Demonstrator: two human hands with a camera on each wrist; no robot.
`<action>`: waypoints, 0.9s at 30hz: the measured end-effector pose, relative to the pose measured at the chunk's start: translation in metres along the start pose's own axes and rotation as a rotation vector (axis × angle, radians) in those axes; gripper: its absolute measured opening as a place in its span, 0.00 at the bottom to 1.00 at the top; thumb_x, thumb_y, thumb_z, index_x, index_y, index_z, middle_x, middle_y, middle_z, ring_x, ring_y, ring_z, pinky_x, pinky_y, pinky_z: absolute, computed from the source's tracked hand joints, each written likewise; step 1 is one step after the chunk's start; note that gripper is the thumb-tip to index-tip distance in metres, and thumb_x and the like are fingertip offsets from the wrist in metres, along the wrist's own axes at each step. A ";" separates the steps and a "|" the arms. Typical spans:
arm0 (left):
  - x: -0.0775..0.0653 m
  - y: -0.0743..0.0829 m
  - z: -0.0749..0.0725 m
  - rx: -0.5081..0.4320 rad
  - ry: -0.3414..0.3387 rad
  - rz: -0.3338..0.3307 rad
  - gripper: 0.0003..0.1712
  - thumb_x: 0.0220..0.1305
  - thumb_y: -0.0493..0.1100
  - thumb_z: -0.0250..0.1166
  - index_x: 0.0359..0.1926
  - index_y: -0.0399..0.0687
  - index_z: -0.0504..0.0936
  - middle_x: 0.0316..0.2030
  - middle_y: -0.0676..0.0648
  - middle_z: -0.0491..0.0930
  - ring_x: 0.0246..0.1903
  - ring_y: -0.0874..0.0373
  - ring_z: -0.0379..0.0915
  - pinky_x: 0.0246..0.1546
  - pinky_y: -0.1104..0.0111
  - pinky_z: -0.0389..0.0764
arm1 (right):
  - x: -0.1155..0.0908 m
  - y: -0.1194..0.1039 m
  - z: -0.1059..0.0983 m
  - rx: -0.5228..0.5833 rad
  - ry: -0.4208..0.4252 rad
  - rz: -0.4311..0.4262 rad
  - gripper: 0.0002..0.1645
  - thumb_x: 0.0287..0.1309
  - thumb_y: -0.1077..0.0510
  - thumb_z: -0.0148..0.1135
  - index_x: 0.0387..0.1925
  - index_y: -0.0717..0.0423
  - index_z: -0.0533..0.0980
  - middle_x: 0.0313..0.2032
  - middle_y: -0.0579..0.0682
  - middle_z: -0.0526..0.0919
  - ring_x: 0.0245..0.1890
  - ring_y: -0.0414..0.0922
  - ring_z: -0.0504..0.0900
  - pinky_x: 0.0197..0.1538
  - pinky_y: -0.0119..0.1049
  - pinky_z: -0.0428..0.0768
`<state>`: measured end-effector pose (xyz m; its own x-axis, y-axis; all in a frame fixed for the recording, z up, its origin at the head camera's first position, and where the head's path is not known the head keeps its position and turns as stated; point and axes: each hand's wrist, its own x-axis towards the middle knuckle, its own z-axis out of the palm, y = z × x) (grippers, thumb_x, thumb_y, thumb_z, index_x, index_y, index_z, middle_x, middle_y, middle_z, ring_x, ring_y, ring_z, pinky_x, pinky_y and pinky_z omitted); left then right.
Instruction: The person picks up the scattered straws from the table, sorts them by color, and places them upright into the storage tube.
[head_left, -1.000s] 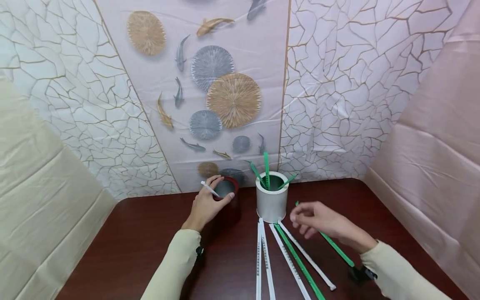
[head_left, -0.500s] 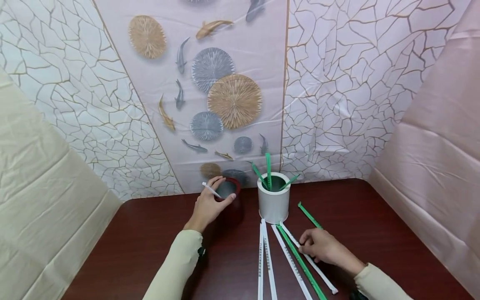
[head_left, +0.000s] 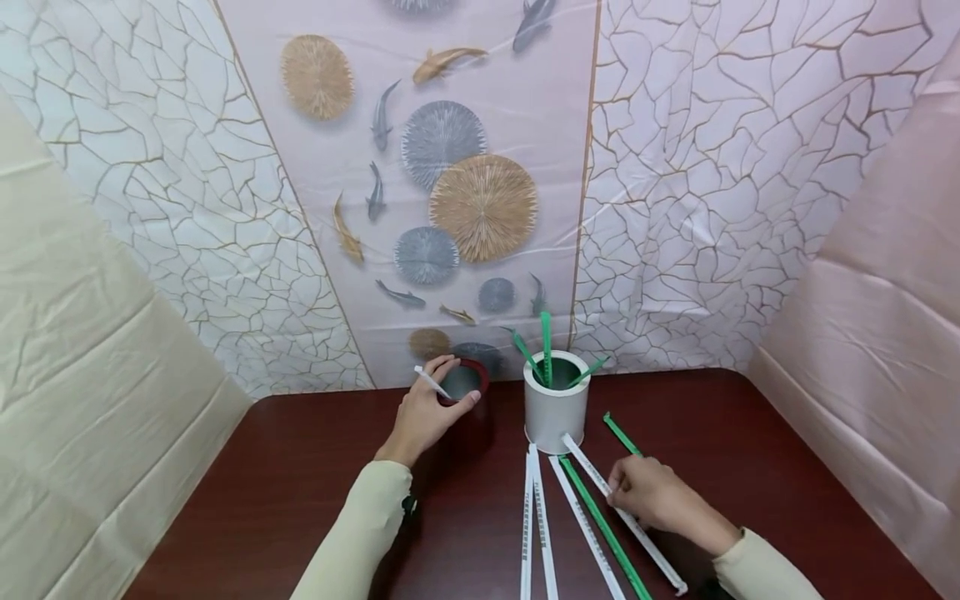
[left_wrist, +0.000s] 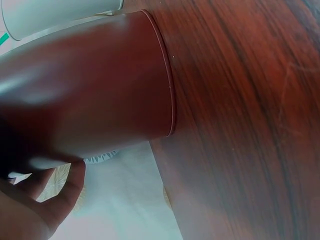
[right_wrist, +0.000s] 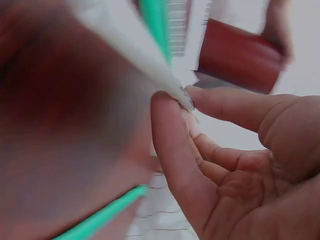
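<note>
My left hand [head_left: 423, 419] holds the dark red cylindrical container [head_left: 475, 425] by its rim, fingers and thumb around it. A white straw [head_left: 429, 379] leans out of it beside the fingers. The container's smooth side and lower edge show in the left wrist view. My right hand [head_left: 654, 493] pinches a white wrapped straw [head_left: 588, 467] between thumb and index finger; its far end overlaps the foot of the white container. In the right wrist view, the pinched straw [right_wrist: 135, 47] slants up and left from the fingertips.
Several green straws [head_left: 546, 350] stand in the white cylindrical container [head_left: 557, 417]. White straws [head_left: 527, 533] and a green straw [head_left: 603, 525] lie on the dark wooden table [head_left: 315, 492]. Another green straw [head_left: 621, 433] lies partly behind the right hand. A patterned cloth [head_left: 480, 208] hangs behind.
My right hand has come down and back onto the rightmost white straw and pinches it; the straw's far end has shifted up. My left hand stays on the red container.
</note>
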<state>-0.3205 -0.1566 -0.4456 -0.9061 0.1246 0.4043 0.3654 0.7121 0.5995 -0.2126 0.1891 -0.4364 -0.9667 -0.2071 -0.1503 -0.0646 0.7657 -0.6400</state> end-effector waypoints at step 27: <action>0.001 0.001 0.000 -0.018 0.005 -0.008 0.44 0.64 0.72 0.68 0.75 0.60 0.75 0.75 0.57 0.67 0.59 0.44 0.79 0.50 0.43 0.81 | 0.110 -0.191 -0.031 0.418 0.298 -0.700 0.10 0.70 0.66 0.67 0.50 0.59 0.80 0.44 0.57 0.85 0.45 0.53 0.88 0.49 0.47 0.86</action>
<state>-0.3205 -0.1557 -0.4445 -0.9079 0.1153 0.4030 0.3619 0.7007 0.6148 -0.3147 0.0390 -0.3076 -0.7672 -0.3338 0.5477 -0.6289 0.2237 -0.7446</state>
